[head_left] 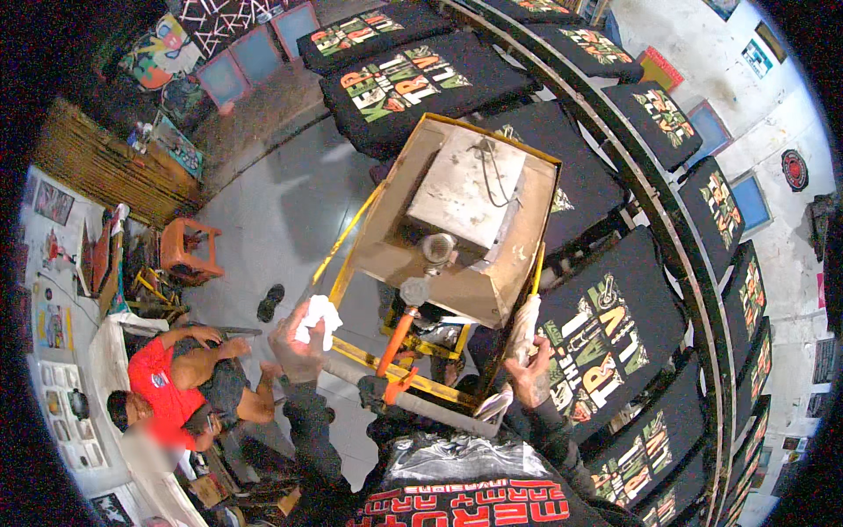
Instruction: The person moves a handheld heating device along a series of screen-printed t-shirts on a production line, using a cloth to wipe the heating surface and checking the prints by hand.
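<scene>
In front of me stands a yellow-framed cart (395, 379) carrying a box-shaped metal unit (470, 184) with a round grey fitting on its near side, inside a tan, open-topped housing (395, 220). My left hand (297, 351) is closed on a crumpled white cloth (320, 320), at the near end of the left yellow bar (349, 230). My right hand (529, 373) is closed round the near end of the right handle, which is wrapped in pale cloth (525, 323). Between my hands, an orange tube (398, 341) slants down from a grey fitting to the cart's near bar.
Black printed T-shirts (606, 325) lie on boards along a curved dark rail (676, 202) to the right; more shirts (421, 83) lie at the far side. On the left, a person in a red shirt (167, 386) sits near an orange stool (191, 249). Dark footwear (270, 303) lies on the floor.
</scene>
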`<action>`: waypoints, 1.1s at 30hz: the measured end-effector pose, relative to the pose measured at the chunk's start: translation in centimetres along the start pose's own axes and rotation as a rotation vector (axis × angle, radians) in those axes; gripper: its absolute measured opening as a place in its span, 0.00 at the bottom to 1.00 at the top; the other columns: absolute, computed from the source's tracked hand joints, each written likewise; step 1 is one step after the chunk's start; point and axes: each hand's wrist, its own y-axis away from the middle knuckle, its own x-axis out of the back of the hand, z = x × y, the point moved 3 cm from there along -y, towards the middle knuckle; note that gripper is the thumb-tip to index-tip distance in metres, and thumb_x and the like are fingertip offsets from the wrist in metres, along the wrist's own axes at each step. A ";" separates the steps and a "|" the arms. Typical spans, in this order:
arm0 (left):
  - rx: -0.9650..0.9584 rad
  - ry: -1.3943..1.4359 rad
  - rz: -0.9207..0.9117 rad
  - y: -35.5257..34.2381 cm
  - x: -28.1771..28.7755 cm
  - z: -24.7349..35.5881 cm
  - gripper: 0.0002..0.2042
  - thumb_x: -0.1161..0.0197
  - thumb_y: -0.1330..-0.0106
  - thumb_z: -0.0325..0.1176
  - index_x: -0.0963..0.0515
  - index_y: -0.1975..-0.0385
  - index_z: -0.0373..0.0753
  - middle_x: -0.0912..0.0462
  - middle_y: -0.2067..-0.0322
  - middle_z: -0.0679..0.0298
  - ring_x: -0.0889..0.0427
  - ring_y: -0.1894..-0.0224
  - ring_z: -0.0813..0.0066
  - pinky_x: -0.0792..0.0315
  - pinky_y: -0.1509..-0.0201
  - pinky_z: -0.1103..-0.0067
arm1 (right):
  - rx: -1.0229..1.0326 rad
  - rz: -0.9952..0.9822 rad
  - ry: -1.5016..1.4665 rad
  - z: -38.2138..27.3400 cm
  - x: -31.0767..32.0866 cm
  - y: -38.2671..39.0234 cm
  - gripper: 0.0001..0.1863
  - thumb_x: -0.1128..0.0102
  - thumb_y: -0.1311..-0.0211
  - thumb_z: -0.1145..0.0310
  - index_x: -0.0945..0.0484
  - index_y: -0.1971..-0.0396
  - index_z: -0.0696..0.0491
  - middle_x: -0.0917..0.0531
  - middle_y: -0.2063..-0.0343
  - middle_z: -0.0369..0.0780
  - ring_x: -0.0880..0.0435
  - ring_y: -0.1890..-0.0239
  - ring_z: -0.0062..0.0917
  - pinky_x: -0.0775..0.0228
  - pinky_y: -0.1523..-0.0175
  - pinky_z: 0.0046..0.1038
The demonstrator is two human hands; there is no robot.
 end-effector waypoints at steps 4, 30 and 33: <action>0.118 0.122 0.023 0.2 -0.1 1.3 0.19 0.36 0.47 0.36 0.20 0.58 0.31 0.16 0.68 0.52 0.16 0.65 0.62 0.26 0.57 0.71 | 0.115 -0.012 0.063 0.1 -0.1 -0.4 0.30 0.37 0.54 0.72 0.39 0.49 0.58 0.25 0.63 0.42 0.23 0.64 0.28 0.29 0.56 0.30; 0.446 0.345 0.016 0.9 0.3 -1.2 0.17 0.40 0.45 0.31 0.21 0.57 0.29 0.17 0.66 0.59 0.19 0.63 0.73 0.26 0.54 0.77 | 0.039 -0.010 -0.065 0.2 -0.9 -1.0 0.28 0.32 0.58 0.67 0.32 0.54 0.58 0.24 0.58 0.48 0.25 0.55 0.40 0.34 0.48 0.38; 0.393 0.305 0.122 1.3 0.0 -0.2 0.17 0.40 0.44 0.33 0.21 0.57 0.29 0.17 0.66 0.60 0.19 0.63 0.74 0.27 0.54 0.77 | 0.048 -0.011 0.056 0.7 -1.1 -1.0 0.27 0.32 0.57 0.63 0.30 0.57 0.62 0.23 0.60 0.49 0.24 0.58 0.41 0.33 0.51 0.39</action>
